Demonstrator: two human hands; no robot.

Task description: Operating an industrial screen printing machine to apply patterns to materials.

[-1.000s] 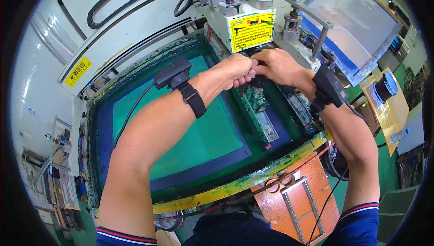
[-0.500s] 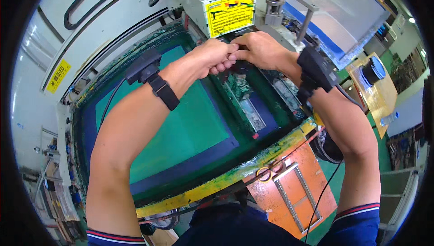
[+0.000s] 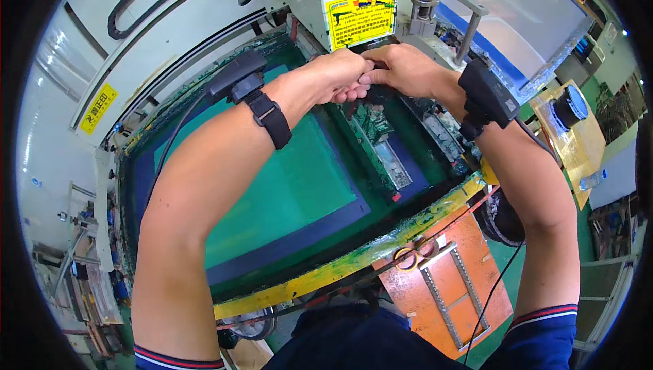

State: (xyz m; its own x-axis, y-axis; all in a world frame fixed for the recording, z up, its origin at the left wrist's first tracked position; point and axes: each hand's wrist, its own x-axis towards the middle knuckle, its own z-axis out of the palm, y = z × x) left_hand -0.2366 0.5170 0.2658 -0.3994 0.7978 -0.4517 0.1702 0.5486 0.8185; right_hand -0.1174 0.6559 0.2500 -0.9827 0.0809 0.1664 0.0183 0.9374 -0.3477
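Note:
My left hand and my right hand meet above the far part of an ink-smeared screen-printing frame. Both are closed, fingertips pinched against each other. Whatever lies between the fingers is hidden. Just below them run two ink-stained metal bars, the near one and the far one. Dark green ink coats the frame around the bars. Left of the bars stretches the flat bright green area of the screen, with a dark blue border.
Behind my hands stands a machine head bearing a yellow sign. A white machine beam crosses the far left. Right of me, a tub sits on a yellowish board. Below the frame's front edge is an orange board with tape rolls.
The whole view has shifted slightly, so the surroundings appear a little farther right. My hands stay pinched together over the same bars, with little change in their grip.

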